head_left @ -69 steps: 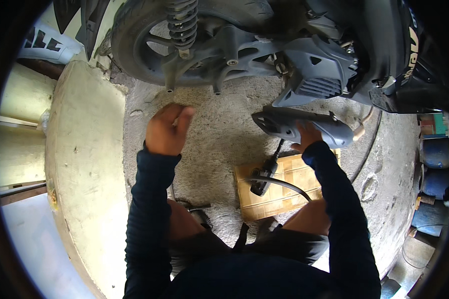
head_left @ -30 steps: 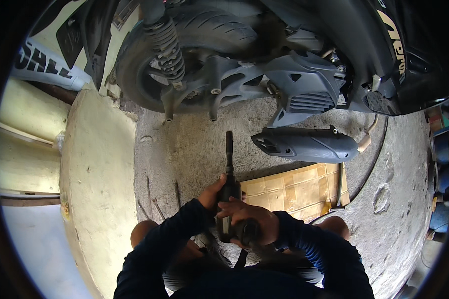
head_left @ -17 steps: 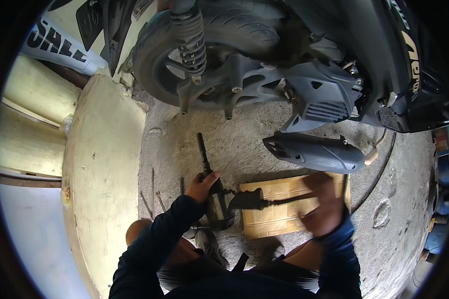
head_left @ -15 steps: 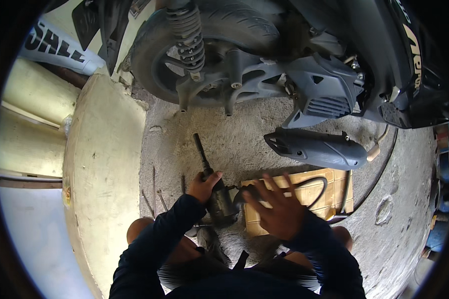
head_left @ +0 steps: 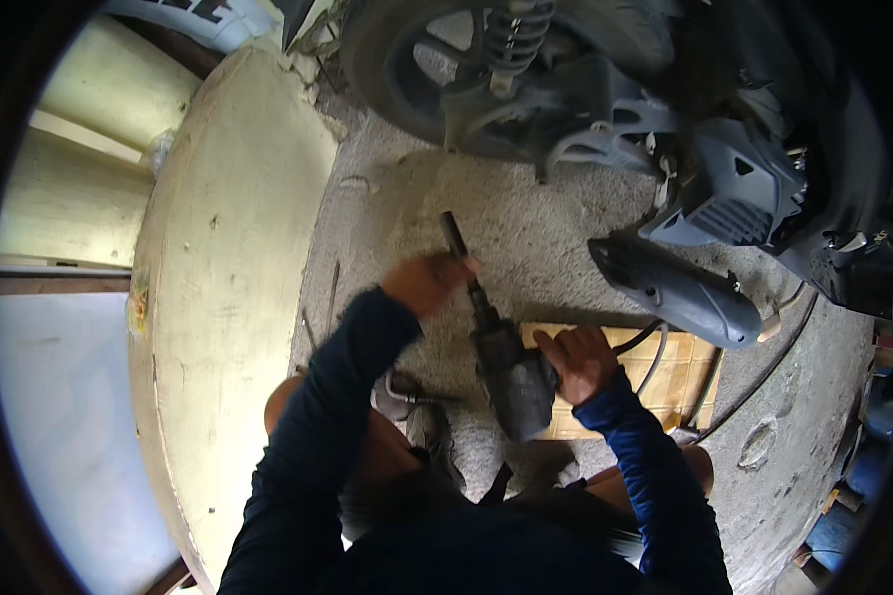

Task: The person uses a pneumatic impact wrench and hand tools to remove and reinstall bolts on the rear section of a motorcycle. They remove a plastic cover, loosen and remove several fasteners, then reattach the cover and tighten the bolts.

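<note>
A dark air impact wrench point(head_left: 514, 372) with a long socket point(head_left: 452, 233) on its nose hangs in front of me, tilted, the socket pointing away toward the scooter. My right hand point(head_left: 577, 362) is closed round the handle on the wrench's right side. My left hand point(head_left: 432, 285), smeared by motion, has its fingers at the socket's shaft and seems wrapped round it. A dark hose point(head_left: 637, 340) runs off to the right behind my right hand. Beyond the socket is the scooter's rear wheel point(head_left: 392, 84), with a shock absorber spring point(head_left: 516, 40) and a swingarm point(head_left: 605, 129).
A dark grey exhaust muffler point(head_left: 680, 293) lies on the rough concrete floor point(head_left: 407, 188). Flattened cardboard point(head_left: 693, 382) is under the hose. A bent metal wrench point(head_left: 399, 387) lies by my foot. A pale yellow ledge point(head_left: 238, 198) borders the left; blue containers point(head_left: 868, 461) stand far right.
My right hand has gone from spread fingers to gripping the wrench's handle. My left hand has moved from the wrench body up to the socket. The view has shifted, carrying the scooter up and right.
</note>
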A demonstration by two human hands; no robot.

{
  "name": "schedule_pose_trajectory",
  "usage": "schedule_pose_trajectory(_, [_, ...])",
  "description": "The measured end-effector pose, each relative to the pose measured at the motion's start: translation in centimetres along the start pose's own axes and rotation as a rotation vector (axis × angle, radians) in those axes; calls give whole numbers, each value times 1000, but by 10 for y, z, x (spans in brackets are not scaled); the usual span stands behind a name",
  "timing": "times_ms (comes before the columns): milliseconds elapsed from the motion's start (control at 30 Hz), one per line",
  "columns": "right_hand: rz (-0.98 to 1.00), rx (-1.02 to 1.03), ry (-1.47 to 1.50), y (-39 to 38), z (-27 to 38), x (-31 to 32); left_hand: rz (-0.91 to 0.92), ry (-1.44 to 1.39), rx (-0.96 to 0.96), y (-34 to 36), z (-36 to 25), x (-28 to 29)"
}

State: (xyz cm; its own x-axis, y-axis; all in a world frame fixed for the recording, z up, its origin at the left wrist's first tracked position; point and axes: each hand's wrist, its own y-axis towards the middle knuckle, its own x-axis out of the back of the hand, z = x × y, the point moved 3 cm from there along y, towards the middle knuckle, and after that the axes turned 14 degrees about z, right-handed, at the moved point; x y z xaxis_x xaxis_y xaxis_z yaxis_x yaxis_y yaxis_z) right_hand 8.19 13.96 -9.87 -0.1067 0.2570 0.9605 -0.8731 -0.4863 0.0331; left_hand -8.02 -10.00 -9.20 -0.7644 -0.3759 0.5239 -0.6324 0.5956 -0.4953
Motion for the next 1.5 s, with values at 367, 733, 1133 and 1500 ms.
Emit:
schedule_pose_trajectory(367, [618,-246,-221,-51,-65,-96,757,639,530,-15,213,-98])
schedule_pose_trajectory(733, [558,-514,-136,-52,-78,-114,1087,752,192,-30,203,-237])
schedule_pose_trajectory(1133, [-266,-216,221,12,-44,31,828,930,49,-44,195,-227])
schedule_pose_trajectory(1500, [142,-33,693,51,-1,12,-198,-933,-42,-12,-45,-19])
